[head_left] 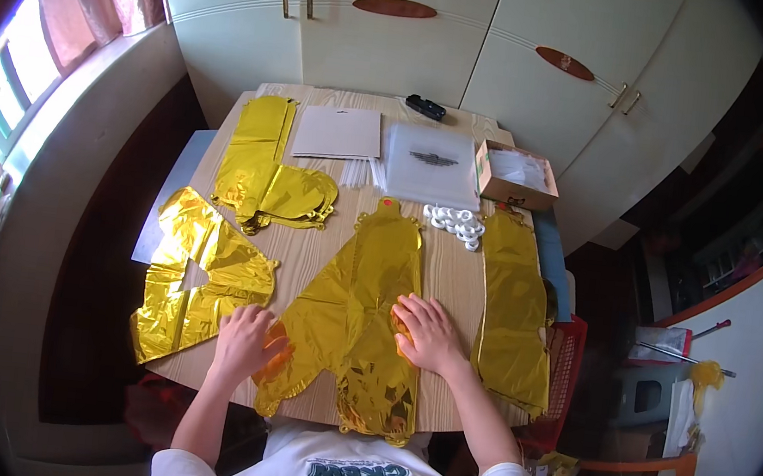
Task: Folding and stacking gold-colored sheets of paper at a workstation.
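A flat gold foil letter balloon point(358, 301) lies on the wooden table point(447, 273) right in front of me, its two legs reaching the near edge. My left hand point(245, 343) rests palm down on the balloon's left leg, fingers spread. My right hand point(426, 331) presses flat on the right leg. Neither hand grips anything. More gold foil balloons lie around: one at the left point(196, 279), a stack at the back left point(273, 166), and a long one at the right point(514, 308).
At the table's far side lie a grey card sheet point(339, 133), a clear plastic bag stack point(432, 164), an open cardboard box point(515, 175), a small black device point(425, 107) and several white rolls point(455, 224). White cupboards point(393, 44) stand behind. A red basket point(561, 368) sits at the right.
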The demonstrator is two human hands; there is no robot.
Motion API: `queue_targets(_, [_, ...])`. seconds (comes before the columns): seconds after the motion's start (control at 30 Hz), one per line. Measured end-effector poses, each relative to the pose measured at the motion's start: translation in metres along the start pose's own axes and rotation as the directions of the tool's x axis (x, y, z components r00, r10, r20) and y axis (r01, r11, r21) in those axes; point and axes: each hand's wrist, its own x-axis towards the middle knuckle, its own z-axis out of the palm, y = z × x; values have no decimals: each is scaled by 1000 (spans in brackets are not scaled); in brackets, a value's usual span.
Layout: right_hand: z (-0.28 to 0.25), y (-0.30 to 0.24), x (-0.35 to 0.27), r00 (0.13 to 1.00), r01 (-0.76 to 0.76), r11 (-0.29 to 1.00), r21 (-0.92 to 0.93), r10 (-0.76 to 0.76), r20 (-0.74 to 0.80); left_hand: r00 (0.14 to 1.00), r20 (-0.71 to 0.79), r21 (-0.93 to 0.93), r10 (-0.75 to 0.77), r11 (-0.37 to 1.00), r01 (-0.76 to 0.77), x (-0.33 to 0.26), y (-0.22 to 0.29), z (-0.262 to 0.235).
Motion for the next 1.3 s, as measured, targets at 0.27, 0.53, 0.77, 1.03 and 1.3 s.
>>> queue_targets(0.27, [1, 1, 0, 1000, 0, 999, -40, 1, 25, 938, -47, -45, -344, 938, 343, -56, 0, 28])
queue_targets(0.53, [1, 1, -1, 1000, 4, 999, -40, -3, 15, 938, 67, -233, -339, 909, 345, -61, -3, 29])
queue_targets(0.77, [0, -1, -1, 1000, 1, 1000, -26, -1, 10, 912, 111, -82, -396, 910, 405, -56, 13, 19])
queue_targets(1.03, [4, 2, -1, 1000, -9, 1000, -25, 10, 18, 973, -20, -273, -231, 937, 217, -60, 5, 33])
queue_targets(1.3, [2, 2, -1, 999, -11, 1000, -11, 12, 37, 983, -5, -832, -185, 545, 99, -50, 46, 17])
